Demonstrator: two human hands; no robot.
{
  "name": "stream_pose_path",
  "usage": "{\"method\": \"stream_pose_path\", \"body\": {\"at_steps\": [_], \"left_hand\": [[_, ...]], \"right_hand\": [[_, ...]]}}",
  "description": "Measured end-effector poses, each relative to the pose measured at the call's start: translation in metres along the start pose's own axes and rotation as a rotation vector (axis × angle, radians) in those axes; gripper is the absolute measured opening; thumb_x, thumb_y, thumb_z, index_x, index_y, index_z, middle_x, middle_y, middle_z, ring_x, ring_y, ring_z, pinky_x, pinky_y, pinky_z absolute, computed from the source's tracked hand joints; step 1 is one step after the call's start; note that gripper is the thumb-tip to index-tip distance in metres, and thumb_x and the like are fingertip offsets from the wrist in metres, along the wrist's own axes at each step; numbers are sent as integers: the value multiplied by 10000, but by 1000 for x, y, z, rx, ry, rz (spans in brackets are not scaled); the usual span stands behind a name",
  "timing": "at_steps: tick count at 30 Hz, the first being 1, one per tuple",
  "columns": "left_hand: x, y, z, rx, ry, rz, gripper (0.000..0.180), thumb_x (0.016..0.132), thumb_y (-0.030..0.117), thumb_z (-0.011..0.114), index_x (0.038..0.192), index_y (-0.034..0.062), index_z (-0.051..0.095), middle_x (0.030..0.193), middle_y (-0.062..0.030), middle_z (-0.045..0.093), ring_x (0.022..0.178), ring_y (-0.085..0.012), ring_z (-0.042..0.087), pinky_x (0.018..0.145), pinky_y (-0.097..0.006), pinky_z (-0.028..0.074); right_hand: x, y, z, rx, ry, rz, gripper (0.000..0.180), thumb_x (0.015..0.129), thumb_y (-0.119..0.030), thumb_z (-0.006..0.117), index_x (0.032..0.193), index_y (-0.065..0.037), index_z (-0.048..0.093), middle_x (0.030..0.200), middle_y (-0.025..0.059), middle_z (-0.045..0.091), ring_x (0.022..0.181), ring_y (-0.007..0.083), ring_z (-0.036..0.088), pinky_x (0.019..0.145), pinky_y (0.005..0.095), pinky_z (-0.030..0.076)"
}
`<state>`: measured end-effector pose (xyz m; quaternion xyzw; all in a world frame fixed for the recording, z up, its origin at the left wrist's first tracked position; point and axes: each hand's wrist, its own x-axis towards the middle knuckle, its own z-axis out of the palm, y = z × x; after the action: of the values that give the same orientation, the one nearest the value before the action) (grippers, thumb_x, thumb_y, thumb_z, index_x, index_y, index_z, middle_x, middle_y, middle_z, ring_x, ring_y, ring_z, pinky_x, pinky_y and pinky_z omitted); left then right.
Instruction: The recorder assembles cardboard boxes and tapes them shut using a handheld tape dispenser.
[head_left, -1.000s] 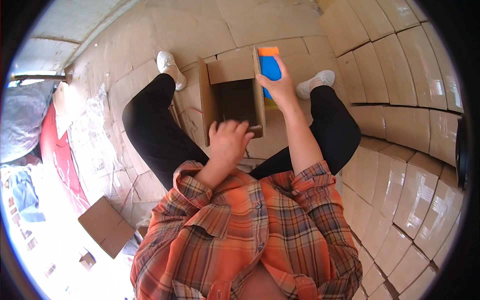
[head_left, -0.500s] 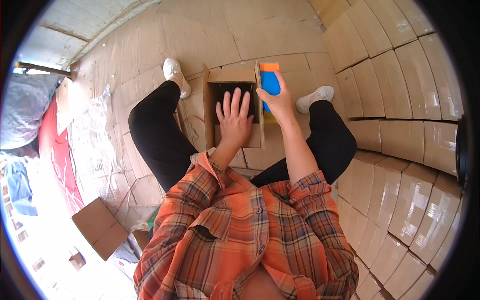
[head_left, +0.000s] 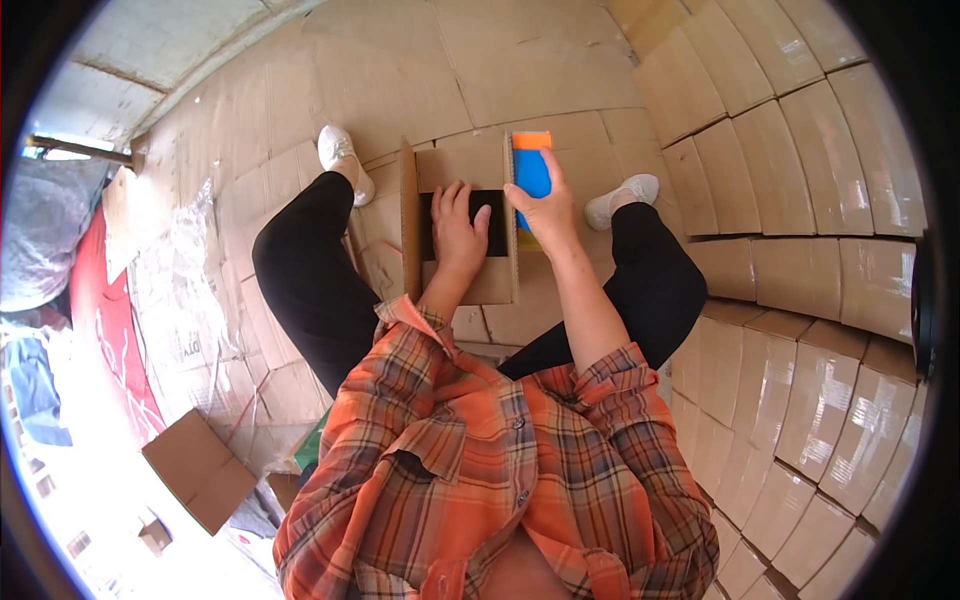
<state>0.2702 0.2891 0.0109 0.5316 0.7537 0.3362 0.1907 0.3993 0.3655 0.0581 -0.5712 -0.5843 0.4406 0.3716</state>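
Observation:
An open cardboard carton [head_left: 508, 285] stands between my feet, its side flaps upright. Its far flap [head_left: 462, 168] and near flap [head_left: 478, 288] lean inward around a dark opening [head_left: 487, 232]. My left hand [head_left: 457, 240] is over this opening, fingers stretched and thumb apart, holding nothing I can see. Against the carton's right side is a flat blue piece [head_left: 535, 175] with an orange end and a yellow edge; its kind cannot be told. My right hand [head_left: 548, 215] grips it, thumb by the carton's edge and index finger along the far side. The other right fingers are hidden.
Stacked brown cartons [head_left: 790, 170] line the right side. Flattened cardboard [head_left: 540, 60] covers the floor. At left lie clear plastic wrap [head_left: 190, 290], red cloth [head_left: 110, 310] and grey bags [head_left: 50, 220]. A loose cardboard piece [head_left: 200, 470] is at lower left.
The carton's far and near flaps have tilted further inward, narrowing the dark opening. My left hand has moved slightly down and left, its fingers closer together. My right hand keeps its hold.

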Motion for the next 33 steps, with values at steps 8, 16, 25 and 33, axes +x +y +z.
{"method": "stream_pose_path", "body": {"at_steps": [8,16,25,33], "left_hand": [[7,16,-18,-430,-402,57,971,735,512,761,1455,33,320,1481,-245,317,1405,-413,211,1133,-469,223],[2,41,-47,-618,-632,-171,789,785,225,756,1421,-6,351,1195,-122,597,1120,-182,550,959,-303,429],[-18,-7,-13,-983,-228,-467,430,830,64,654,1221,-43,511,1062,-134,645,951,-208,628,815,-315,500],[-25,11,-19,-224,43,-125,554,791,82,699,1274,-60,468,1164,-255,559,1075,-412,546,929,-414,457]], "right_hand": [[-3,-5,5,-40,-20,27,888,674,-298,792,1436,-134,367,1240,190,586,1084,291,604,910,382,482],[-7,-9,6,-14,-18,17,880,685,-253,804,1435,-117,364,1253,180,571,1074,264,595,904,374,485],[-5,3,8,-129,0,-19,951,650,-314,853,1446,-146,361,1193,161,617,1028,266,621,878,372,495],[5,-15,15,-529,-101,153,1014,595,-346,865,1447,-160,347,1191,172,623,1054,314,621,879,404,492]]}}
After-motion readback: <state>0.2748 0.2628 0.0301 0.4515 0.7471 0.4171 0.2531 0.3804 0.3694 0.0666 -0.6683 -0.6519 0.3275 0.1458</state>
